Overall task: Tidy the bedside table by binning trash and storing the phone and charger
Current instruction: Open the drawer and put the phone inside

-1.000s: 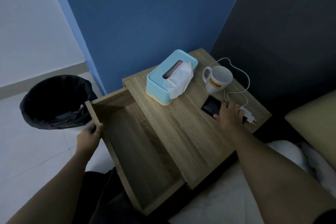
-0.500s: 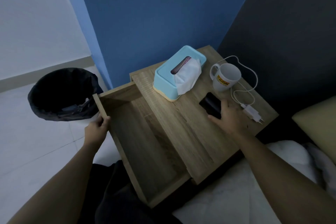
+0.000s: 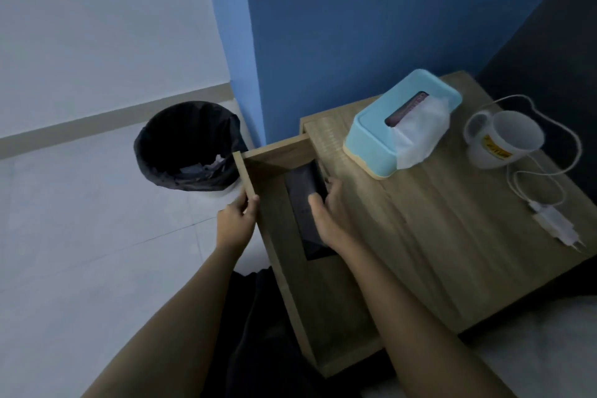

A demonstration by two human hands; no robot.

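Black phone (image 3: 305, 203) has left the bench (image 3: 452, 252) for the drawer (image 3: 274, 255), right hand (image 3: 329, 210) fingers pinching it; left hand (image 3: 237, 220) fingers grip the drawer wall. Charger (image 3: 549, 220) remains.

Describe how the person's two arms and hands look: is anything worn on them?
Both forearms are bare, with no sleeves in view. The left hand and right hand wear no gloves, and no watch, ring or bracelet is visible in this dim light.

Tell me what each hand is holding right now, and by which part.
The right hand holds the phone by its right long edge, inside the open drawer. The left hand has its grip on the drawer's front panel, near the top edge.
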